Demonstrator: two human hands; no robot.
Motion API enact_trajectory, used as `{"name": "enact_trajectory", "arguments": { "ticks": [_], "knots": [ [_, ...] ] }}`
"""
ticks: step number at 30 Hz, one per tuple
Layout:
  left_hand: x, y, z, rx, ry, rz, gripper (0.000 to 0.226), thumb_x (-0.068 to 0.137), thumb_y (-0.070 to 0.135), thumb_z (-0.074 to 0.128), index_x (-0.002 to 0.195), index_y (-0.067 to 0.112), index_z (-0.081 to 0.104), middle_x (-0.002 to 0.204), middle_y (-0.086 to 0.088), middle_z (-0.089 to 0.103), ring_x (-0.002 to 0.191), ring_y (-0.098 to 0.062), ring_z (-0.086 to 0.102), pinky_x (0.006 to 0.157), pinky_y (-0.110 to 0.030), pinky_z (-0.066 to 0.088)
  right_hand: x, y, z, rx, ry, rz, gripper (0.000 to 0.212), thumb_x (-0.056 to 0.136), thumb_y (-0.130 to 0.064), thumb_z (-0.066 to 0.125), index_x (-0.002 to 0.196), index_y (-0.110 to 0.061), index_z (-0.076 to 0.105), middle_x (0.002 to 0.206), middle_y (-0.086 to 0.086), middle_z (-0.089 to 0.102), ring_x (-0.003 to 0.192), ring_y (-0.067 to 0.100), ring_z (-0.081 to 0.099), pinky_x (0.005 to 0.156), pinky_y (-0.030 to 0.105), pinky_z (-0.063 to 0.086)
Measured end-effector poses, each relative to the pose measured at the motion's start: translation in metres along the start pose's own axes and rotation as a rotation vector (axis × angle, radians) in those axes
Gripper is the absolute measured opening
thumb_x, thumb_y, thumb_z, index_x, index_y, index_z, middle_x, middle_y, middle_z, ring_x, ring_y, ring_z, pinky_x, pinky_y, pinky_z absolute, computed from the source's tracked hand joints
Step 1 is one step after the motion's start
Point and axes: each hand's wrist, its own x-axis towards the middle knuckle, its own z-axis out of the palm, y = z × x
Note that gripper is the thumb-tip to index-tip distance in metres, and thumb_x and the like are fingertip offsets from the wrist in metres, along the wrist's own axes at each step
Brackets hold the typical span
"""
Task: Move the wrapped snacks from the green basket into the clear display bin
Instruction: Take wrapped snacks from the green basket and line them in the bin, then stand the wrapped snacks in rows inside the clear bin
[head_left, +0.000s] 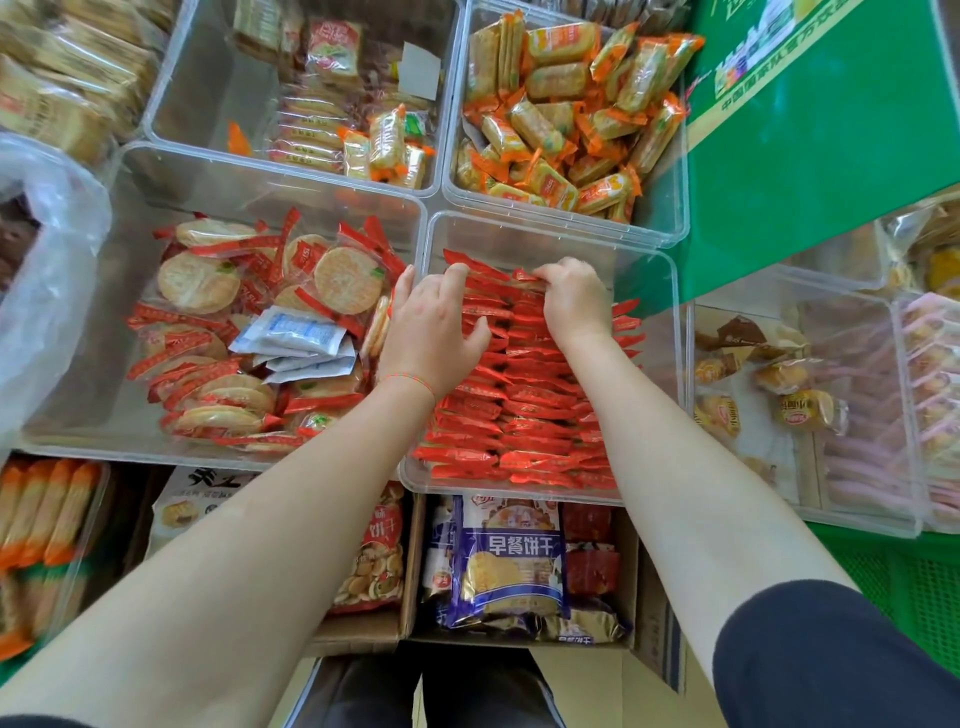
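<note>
Green basket (914, 582) cut off at right edge; fingertips buried among red snacks (524, 415).

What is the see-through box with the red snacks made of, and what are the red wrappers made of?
The clear display bin looks like hard, glossy plastic: you see through its walls and the rim shines. The red wrapped snacks seem wrapped in thin shiny plastic film, with crimped ends, maybe foil-lined.
</note>
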Motion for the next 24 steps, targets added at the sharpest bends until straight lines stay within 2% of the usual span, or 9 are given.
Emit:
{"name": "enact_trajectory", "arguments": {
  "ticks": [2, 4, 6, 9, 12, 15, 18, 24],
  "knots": [
    [0.000, 0.000, 0.000, -0.003, 0.000, 0.001, 0.051, 0.088, 0.035, 0.057, 0.131, 0.008, 0.049, 0.094, -0.003, 0.063, 0.101, -0.021, 0.059, 0.120, -0.041, 0.016, -0.002, -0.001, -0.002, -0.143, 0.084, -0.038, 0.025, 0.089, 0.002, 0.055, 0.102, -0.008, 0.075, 0.095, 0.011, 0.063, 0.095, 0.031, 0.056, 0.071, 0.038, 0.048],
    [0.000, 0.000, 0.000, -0.008, 0.005, 0.005, 0.050, 0.088, 0.035, 0.056, 0.130, 0.008, 0.049, 0.094, -0.003, 0.063, 0.101, -0.021, 0.059, 0.120, -0.041, 0.016, -0.008, -0.003, -0.004, -0.224, 0.156, -0.089, 0.014, 0.081, 0.006, 0.062, 0.084, -0.004, 0.071, 0.083, 0.011, 0.060, 0.080, 0.030, 0.055, 0.062, 0.036, 0.045],
    [0.000, 0.000, 0.000, -0.006, 0.005, 0.005, 0.050, 0.088, 0.036, 0.056, 0.130, 0.009, 0.049, 0.095, -0.003, 0.063, 0.102, -0.020, 0.059, 0.120, -0.041, 0.015, -0.014, -0.006, -0.001, -0.201, 0.156, -0.126, 0.015, 0.077, 0.010, 0.061, 0.082, -0.004, 0.065, 0.081, 0.012, 0.059, 0.074, 0.031, 0.055, 0.059, 0.037, 0.047],
    [0.000, 0.001, -0.001, -0.011, 0.003, 0.005, 0.048, 0.088, 0.035, 0.056, 0.127, 0.009, 0.051, 0.093, -0.002, 0.062, 0.100, -0.021, 0.059, 0.120, -0.041, 0.015, -0.020, -0.004, 0.004, -0.130, 0.066, -0.051, 0.024, 0.087, 0.005, 0.052, 0.105, -0.002, 0.068, 0.095, 0.015, 0.062, 0.089, 0.034, 0.057, 0.071, 0.044, 0.053],
    [0.000, 0.001, -0.001, -0.016, 0.006, 0.006, 0.044, 0.087, 0.035, 0.056, 0.123, 0.009, 0.052, 0.087, -0.001, 0.059, 0.095, -0.021, 0.058, 0.119, -0.042, 0.016, -0.021, 0.000, 0.001, -0.046, 0.010, 0.072, 0.034, 0.093, -0.005, 0.045, 0.122, -0.004, 0.064, 0.108, 0.015, 0.062, 0.104, 0.032, 0.054, 0.085, 0.044, 0.048],
    [0.000, 0.001, -0.001, -0.016, 0.008, 0.009, 0.044, 0.087, 0.035, 0.057, 0.122, 0.008, 0.052, 0.088, -0.002, 0.061, 0.096, -0.021, 0.059, 0.119, -0.042, 0.017, -0.022, -0.010, 0.001, -0.048, -0.037, 0.043, 0.036, 0.093, -0.013, 0.045, 0.120, -0.003, 0.066, 0.120, 0.015, 0.058, 0.112, 0.031, 0.050, 0.092, 0.044, 0.046],
    [0.000, 0.001, -0.001, -0.020, 0.011, 0.009, 0.044, 0.086, 0.034, 0.059, 0.122, 0.009, 0.052, 0.088, -0.001, 0.061, 0.097, -0.021, 0.059, 0.119, -0.042, 0.018, -0.023, -0.025, 0.005, -0.065, -0.115, -0.028, 0.039, 0.094, -0.016, 0.042, 0.123, -0.002, 0.063, 0.135, 0.016, 0.053, 0.125, 0.032, 0.045, 0.104, 0.043, 0.038],
    [-0.001, 0.001, -0.001, -0.015, 0.001, 0.014, 0.044, 0.087, 0.035, 0.055, 0.123, 0.009, 0.052, 0.089, -0.002, 0.062, 0.097, -0.021, 0.058, 0.120, -0.042, 0.017, -0.021, -0.018, -0.011, 0.000, -0.196, 0.133, 0.046, 0.098, -0.037, 0.037, 0.134, -0.018, 0.060, 0.146, 0.004, 0.048, 0.131, 0.026, 0.045, 0.113, 0.042, 0.027]
  ]
}}
